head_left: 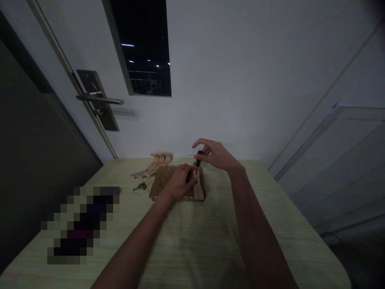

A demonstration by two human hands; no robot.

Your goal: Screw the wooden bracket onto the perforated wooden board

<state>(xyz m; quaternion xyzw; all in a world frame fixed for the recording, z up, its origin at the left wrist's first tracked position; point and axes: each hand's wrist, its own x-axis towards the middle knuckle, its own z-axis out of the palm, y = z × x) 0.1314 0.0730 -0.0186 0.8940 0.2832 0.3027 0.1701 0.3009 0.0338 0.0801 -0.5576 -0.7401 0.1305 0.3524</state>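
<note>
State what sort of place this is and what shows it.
Probably a plain indoor room, its exact use unclear: a wood-grain table stands before a white door with a lever handle and a window pane, dark beyond.

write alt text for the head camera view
A person's right hand holds a black-handled screwdriver tip-down at a pale wooden piece on a brown slab; the left hand rests on the slab. More wooden pieces lie on the table.

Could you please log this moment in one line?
right hand: holds black screwdriver at wooden piece; left hand: touching same piece; other wooden pieces: on table
</note>
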